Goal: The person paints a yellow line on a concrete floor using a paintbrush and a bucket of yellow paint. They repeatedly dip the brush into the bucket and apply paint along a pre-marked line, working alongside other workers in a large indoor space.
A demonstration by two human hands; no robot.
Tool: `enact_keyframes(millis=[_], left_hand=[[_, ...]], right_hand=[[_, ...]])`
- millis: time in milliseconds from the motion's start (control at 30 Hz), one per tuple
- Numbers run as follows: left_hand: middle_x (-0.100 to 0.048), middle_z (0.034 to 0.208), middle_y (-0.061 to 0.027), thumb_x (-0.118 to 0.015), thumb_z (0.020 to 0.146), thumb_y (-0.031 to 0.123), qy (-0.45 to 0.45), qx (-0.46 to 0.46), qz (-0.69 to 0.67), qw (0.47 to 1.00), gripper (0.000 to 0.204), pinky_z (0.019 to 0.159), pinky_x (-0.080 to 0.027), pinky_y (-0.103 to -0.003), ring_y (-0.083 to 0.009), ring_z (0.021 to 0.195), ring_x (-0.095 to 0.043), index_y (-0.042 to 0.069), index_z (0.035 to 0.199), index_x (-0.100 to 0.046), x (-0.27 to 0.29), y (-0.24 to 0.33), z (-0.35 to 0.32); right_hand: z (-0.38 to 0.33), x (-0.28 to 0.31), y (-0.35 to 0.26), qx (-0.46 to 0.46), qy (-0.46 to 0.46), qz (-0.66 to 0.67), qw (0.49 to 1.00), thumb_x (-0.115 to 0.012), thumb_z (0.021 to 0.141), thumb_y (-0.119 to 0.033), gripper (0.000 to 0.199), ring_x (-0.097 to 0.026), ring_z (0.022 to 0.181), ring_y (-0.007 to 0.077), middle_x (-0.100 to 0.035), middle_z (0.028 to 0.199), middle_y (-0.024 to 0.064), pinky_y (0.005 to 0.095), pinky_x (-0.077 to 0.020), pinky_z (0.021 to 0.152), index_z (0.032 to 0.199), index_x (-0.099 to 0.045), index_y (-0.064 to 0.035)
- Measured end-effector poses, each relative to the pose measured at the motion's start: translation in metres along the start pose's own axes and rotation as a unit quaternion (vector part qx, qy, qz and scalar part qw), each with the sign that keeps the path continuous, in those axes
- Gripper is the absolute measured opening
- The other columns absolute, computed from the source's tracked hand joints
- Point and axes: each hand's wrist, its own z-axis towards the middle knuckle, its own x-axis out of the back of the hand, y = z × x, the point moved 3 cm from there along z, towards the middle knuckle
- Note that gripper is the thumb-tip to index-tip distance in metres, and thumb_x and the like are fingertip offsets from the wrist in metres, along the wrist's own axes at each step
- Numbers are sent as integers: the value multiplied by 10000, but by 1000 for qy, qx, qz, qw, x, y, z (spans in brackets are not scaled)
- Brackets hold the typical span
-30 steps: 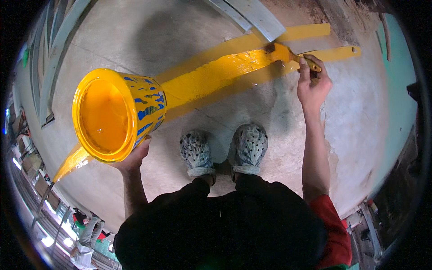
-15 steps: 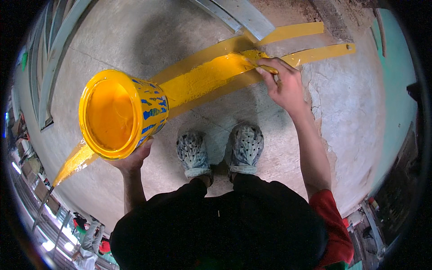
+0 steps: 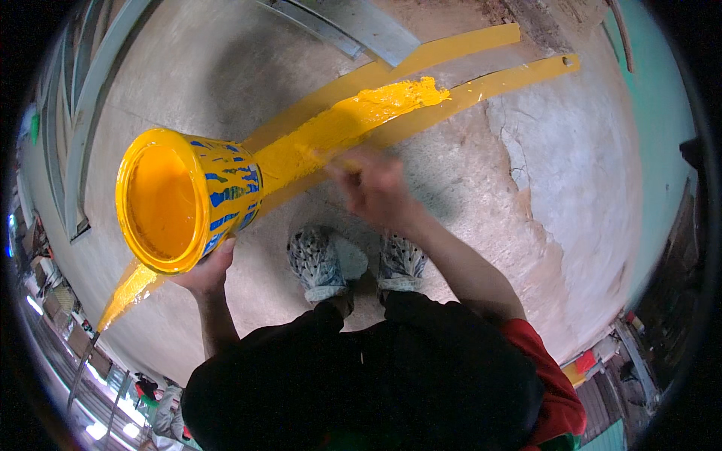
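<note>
My left hand [image 3: 207, 272] is closed on the lower side of a yellow paint bucket [image 3: 226, 184], whose outside is streaked with blue. Yellow paint [image 3: 160, 201] shows inside its round rim. Smeared by motion, my right hand [image 3: 376, 189] is closed over the near edge of the painted line, with a paintbrush in its fingers; the bristles are too blurred to make out. Beyond it, a wet yellow stripe [image 3: 346, 120] ends in a thick, ragged edge. Two bands of tan tape, a far one [image 3: 470, 46] and a near one [image 3: 519, 77], border the stripe on the floor.
A grey metal beam [image 3: 368, 30] lies across the far tape. More metal bars [image 3: 94, 98] stand at the left. Another yellow painted strip [image 3: 129, 292] runs on behind the bucket. My paint-spotted clogs [image 3: 316, 255] stand on cracked concrete [image 3: 481, 195].
My right hand has come off the stripe's right end and swept left and nearer to me, toward the bucket. The bucket has shifted slightly left in the picture, still in my left hand.
</note>
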Motion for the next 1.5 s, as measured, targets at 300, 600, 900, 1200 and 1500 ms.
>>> enact_keyframes(millis=[300,600,900,1200,1500], left_hand=[[-517,1348,-157,-841,632,67,9,31,-6,999,989,1066,-457,-432,-266,1211,-575,31,1453,-290,3,-7,-3],[-509,1352,-147,-861,635,99,2,-12,2,1000,1038,1075,-454,-436,-264,1222,-562,42,1474,-253,3,-6,-2],[-470,1391,-141,-896,578,93,-3,7,-6,1000,1108,1077,-455,-445,-257,1255,-534,64,1480,-253,-6,-2,0],[-381,1505,-158,-962,557,289,-101,-56,10,993,1284,1167,-347,-475,-296,1374,-437,86,1540,-162,-38,-1,-9],[-437,1443,-204,-987,524,326,-318,-129,-9,939,1191,1147,-319,-505,-393,1347,-407,65,1484,-332,-129,44,6]], right_hand=[[61,199,105,-212,213,17,954,-678,936,-107,200,-564,641,99,-661,780,55,245,-447,559,1065,-685,45],[72,175,113,-231,179,108,950,-679,938,-99,159,-561,637,106,-660,780,52,262,-437,560,1024,-687,35],[74,177,118,-204,84,208,953,-692,927,-114,189,-565,666,110,-664,811,41,256,-439,584,1052,-693,28],[40,259,76,-160,315,91,931,-689,922,-127,193,-567,634,116,-655,785,73,254,-444,587,1023,-690,37],[1,199,-168,44,-66,47,996,-721,857,-98,184,-700,747,224,-707,890,143,324,-565,643,1006,-695,6]])
